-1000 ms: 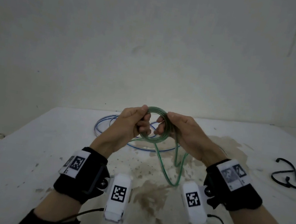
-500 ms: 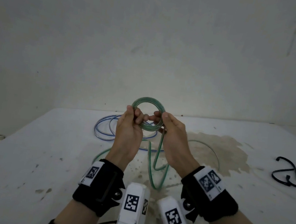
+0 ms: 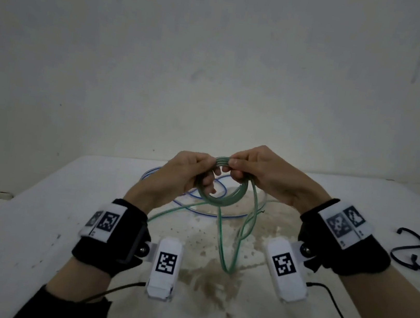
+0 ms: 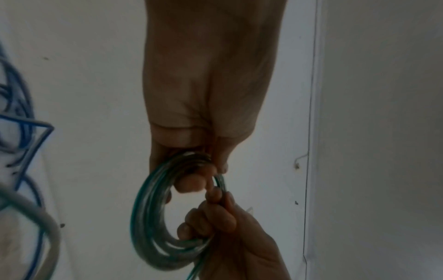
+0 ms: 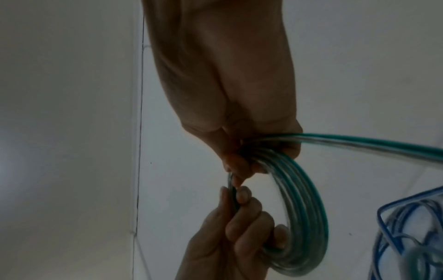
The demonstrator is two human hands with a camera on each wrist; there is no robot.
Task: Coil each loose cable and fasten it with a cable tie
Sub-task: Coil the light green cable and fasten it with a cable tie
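A green translucent cable is wound into a small coil of several turns held above the table. My left hand grips the coil's left side, fingers curled through the loop. My right hand pinches the top of the coil and a strand beside it. The cable's loose length hangs down in long loops to the table. A blue cable lies loosely looped on the table behind the hands. Black cable ties lie at the right.
The white table has a brown stain in its middle. A pale wall stands close behind its far edge. Thin black leads run from both wrist cameras over the near table.
The hands have drawn apart and turned the coil; it now hangs lower and tilted, with another turn of cable pulled onto it. The loose loops shifted on the table.
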